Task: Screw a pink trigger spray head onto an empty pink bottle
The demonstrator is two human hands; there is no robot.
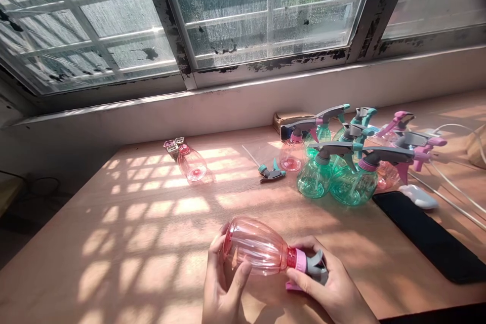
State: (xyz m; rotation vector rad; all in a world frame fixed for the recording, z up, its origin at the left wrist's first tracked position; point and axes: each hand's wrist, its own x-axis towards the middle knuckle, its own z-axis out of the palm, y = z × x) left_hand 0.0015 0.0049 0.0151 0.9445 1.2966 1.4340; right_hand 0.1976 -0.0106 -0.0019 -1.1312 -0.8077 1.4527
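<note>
A clear pink spray bottle (258, 245) lies sideways in the air between my hands, above the near part of the table. My left hand (224, 278) is closed around its wide base, thumb on the near side. At the neck, my right hand (322, 276) grips the pink collar and the grey spray head (317, 267); a pink trigger shows below my fingers. Whether the collar is fully seated on the neck I cannot tell. Beyond my hands, a loose grey and teal spray head (271, 172) with its tube lies on the table.
Several green and pink spray bottles (353, 185) stand at the right. A headless pink bottle (192, 164) is at the left beside small boxy pieces (173, 146). A black phone (433, 238), white earbud case (418, 196) and cables lie at right. A window sill borders the back.
</note>
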